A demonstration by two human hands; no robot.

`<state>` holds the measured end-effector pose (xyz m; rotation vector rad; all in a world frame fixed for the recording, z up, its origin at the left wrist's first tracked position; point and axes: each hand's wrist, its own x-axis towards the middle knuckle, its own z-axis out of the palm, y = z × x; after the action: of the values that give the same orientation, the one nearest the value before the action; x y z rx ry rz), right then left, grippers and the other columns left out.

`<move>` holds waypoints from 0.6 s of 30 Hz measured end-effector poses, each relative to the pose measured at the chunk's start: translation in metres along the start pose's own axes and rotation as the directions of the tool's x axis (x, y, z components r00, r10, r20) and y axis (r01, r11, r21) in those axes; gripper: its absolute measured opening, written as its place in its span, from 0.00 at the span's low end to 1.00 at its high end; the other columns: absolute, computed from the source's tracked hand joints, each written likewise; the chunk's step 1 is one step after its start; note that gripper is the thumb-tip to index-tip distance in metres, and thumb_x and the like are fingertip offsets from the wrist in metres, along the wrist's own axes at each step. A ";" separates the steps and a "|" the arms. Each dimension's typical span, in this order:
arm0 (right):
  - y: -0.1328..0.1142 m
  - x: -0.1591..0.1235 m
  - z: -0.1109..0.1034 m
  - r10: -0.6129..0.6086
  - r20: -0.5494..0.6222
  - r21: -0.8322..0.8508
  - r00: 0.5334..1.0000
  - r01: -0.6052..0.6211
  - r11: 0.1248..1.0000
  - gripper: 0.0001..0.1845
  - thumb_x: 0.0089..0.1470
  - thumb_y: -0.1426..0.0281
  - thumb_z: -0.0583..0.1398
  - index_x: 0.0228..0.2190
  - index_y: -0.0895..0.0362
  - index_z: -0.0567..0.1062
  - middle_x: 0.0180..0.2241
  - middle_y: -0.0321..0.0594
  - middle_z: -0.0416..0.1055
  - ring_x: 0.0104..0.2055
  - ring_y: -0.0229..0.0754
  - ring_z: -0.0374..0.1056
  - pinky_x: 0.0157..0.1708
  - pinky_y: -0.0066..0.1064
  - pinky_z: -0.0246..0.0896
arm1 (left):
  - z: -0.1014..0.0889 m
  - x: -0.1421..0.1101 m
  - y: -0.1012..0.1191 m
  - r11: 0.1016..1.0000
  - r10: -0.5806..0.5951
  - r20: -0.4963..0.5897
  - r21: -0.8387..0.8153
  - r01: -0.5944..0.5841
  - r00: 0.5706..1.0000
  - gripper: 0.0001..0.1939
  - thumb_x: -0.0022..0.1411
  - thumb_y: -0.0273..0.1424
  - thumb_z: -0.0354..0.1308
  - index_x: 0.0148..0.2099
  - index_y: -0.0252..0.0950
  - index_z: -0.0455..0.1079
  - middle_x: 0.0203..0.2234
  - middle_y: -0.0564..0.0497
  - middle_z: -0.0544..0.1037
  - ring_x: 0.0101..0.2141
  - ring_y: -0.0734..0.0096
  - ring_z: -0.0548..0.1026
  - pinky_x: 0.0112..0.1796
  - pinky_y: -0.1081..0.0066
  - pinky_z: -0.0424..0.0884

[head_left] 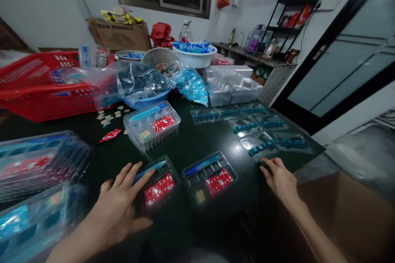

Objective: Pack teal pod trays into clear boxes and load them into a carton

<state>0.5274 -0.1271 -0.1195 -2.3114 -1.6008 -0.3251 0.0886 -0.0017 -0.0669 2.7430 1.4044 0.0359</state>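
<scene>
Clear plastic tray (162,183) is touching your left fingers (137,176). They are spread wide and lie over its edge, with no grip on anything. Inside this tray are a blue stick (149,170) and a red packet (159,190). Your left hand (117,209) is low over the dark green table (191,144). Your right hand (279,178) is a little curled, and its fingertips (266,163) come down on a small dark object (263,165); it is not possible to tell if they hold it.

Between your hands stands a second clear tray (210,178), also with a blue stick and a red packet. To the far right lie flat blister trays (261,129) with rows of small blue pieces. Straight ahead is a third filled tray (151,125). Stacked clear trays (40,160) are near on your left. Farther away you have a red plastic basket (40,86), a blue basin (148,100) with a plastic bag, and a white basin (194,57) of blue packets.
</scene>
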 end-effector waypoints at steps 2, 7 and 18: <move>0.018 0.008 0.007 -0.091 0.035 0.013 0.995 0.090 0.996 0.16 0.57 0.63 0.48 0.39 0.53 0.72 0.32 0.39 0.65 0.28 0.37 0.65 0.25 0.27 0.58 | -0.008 -0.001 0.001 0.998 0.002 -0.084 -0.063 -0.008 0.996 0.38 0.47 0.44 0.59 0.60 0.46 0.52 0.59 0.42 0.54 0.57 0.44 0.51 0.46 0.48 0.59; 0.028 0.015 0.017 -0.361 0.047 -0.032 0.931 0.363 0.931 0.14 0.58 0.67 0.48 0.34 0.56 0.73 0.31 0.39 0.67 0.29 0.37 0.65 0.27 0.26 0.55 | -0.040 -0.003 0.014 0.963 -0.136 -0.341 -0.267 0.043 0.930 0.24 0.55 0.42 0.54 0.53 0.40 0.61 0.52 0.43 0.64 0.50 0.52 0.65 0.45 0.53 0.65; -0.055 -0.016 -0.069 -0.555 -0.232 -0.244 0.799 0.505 0.828 0.09 0.54 0.75 0.52 0.35 0.58 0.71 0.27 0.38 0.67 0.29 0.37 0.62 0.25 0.28 0.50 | -0.024 0.010 0.125 0.574 -0.001 -0.180 -0.806 -0.147 0.984 0.25 0.53 0.28 0.58 0.54 0.43 0.60 0.48 0.48 0.69 0.45 0.64 0.69 0.45 0.60 0.69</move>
<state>0.4697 -0.1487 -0.0541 -1.7493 -2.0976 -0.9241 0.1947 -0.0651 -0.0348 2.0001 0.9186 0.7404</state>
